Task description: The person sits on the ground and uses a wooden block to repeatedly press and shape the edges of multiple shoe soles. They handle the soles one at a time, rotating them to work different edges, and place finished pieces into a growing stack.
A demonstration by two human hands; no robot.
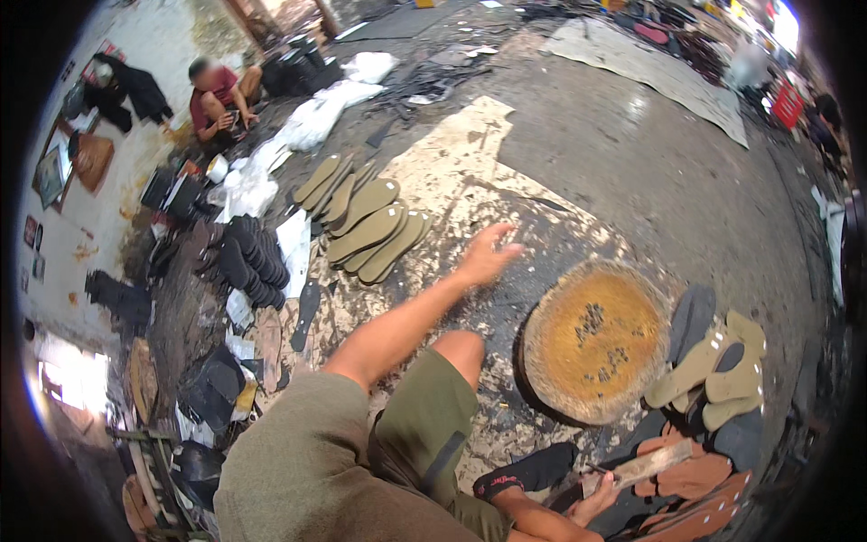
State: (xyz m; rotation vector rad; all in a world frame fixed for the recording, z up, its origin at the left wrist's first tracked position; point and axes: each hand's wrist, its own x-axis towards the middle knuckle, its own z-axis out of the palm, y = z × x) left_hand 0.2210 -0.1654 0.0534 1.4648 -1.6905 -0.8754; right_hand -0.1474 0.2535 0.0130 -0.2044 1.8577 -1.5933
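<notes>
My left hand (488,256) hangs in the air over the dark, scuffed floor mat, fingers apart and nothing in them. Just left of it lie several olive shoe soles (368,233), spread in overlapping rows with small white tags. To its right stands a round wooden block (562,379), its tan top scattered with small black bits. Low at the right, my right hand (598,502) is closed around one end of a flat, pale wooden piece (652,461); some of its fingers are hidden. Brown soles (694,477) lie beneath and beside that piece.
More olive and black soles (686,375) lie right of the block. Stacked black soles (251,262) and white plastic bags (312,122) line the left side. Another person (219,101) squats by the far left wall. A pale sheet (650,77) covers floor at the back right.
</notes>
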